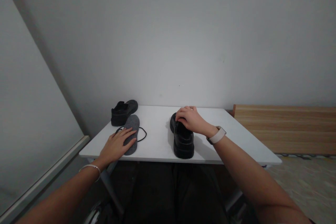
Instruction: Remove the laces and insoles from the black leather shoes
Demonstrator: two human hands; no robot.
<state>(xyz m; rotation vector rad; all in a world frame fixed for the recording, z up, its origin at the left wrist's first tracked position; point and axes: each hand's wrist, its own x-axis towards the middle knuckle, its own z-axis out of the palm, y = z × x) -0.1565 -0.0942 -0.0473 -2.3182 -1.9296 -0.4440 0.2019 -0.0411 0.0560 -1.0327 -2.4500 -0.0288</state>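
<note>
A grey felt insole [133, 121] lies flat near the front left of the white table. My left hand [118, 145] rests on it with fingers spread, pressing from above rather than gripping. A black shoelace [143, 133] loops out from under the insole on both sides. To the right, a black shoe [183, 145] stands upright with its heel toward me. My right hand [191, 119] reaches over its opening, fingers curled around the tongue area; the fingertips are partly hidden. Another black shoe [120, 116] stands at the table's back left corner, heel toward me.
The white table [157, 133] stands against a grey wall [168, 42]. A wood-grain panel [283, 127] is on the right, beyond the table. A white panel [31, 112] rises on the left. My legs [170, 192] are under the table's front edge.
</note>
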